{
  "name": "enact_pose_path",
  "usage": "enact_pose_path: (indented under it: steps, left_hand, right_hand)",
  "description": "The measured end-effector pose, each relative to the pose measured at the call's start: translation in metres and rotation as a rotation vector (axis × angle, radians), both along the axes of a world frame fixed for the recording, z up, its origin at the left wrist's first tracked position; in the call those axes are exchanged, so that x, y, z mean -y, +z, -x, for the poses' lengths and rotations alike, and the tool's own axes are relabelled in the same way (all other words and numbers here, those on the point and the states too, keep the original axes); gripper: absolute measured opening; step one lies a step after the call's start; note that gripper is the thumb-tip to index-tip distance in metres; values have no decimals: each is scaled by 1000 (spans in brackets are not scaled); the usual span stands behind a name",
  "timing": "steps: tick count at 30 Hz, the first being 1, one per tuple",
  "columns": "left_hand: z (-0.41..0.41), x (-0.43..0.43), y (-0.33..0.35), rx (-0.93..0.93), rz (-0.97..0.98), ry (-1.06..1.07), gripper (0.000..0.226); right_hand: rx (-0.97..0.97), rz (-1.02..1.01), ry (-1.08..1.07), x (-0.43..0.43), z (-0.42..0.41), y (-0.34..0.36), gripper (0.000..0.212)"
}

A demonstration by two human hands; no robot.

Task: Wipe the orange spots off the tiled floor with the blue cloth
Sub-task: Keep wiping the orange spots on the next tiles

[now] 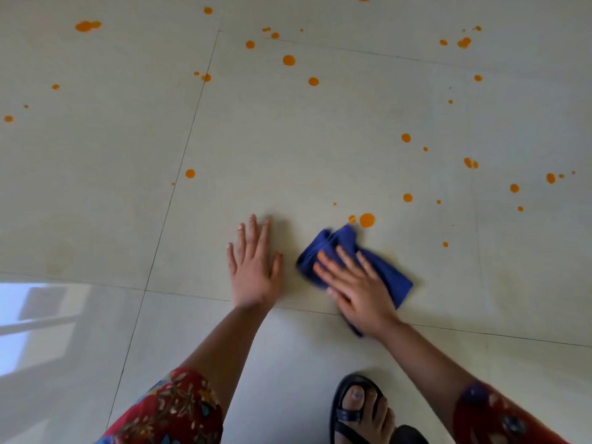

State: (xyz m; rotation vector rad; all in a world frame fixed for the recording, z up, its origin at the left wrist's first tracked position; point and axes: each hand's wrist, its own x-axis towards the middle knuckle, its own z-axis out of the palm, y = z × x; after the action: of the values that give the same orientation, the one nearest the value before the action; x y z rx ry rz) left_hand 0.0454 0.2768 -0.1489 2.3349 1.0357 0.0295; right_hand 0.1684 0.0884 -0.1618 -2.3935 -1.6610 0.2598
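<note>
A crumpled blue cloth lies on the pale tiled floor. My right hand presses flat on it with straight fingers. Just beyond the cloth's far tip sits a large orange spot with a smaller one beside it. My left hand rests flat on the bare floor to the left of the cloth, fingers spread. Several more orange spots are scattered over the tiles ahead, such as one far ahead and another to the left.
My foot in a black sandal stands on the floor near the bottom edge, below my right arm. Red patterned sleeves cover both upper arms. A bright window reflection shines on the tile at lower left. Dark grout lines cross the floor.
</note>
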Motion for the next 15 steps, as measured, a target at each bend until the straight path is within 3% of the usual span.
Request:
enact_pose_path:
  steps: [2, 4, 8, 10, 12, 15]
  left_hand:
    - [-17, -6, -2, -39, 62, -159, 73]
    - [-19, -10, -8, -151, 32, -270, 76]
    - [-20, -4, -13, -214, -76, -256, 82]
    - [-21, -1, -13, -199, -96, -247, 81]
    - [-22, -2, -13, -207, -90, -253, 81]
    - [-21, -5, -12, -234, -49, -270, 82]
  right_hand:
    - [-4, 74, 190, 32, 10, -1, 50]
    - [-52, 74, 182, 62, -1, 3, 49]
    - [-70, -49, -284, 57, -47, 2, 45]
    - [-54, -90, -419, 25, -51, 0, 44]
    - [-32, -92, -325, 8, -39, -1, 45]
    - [11, 32, 57, 40, -15, 0, 49]
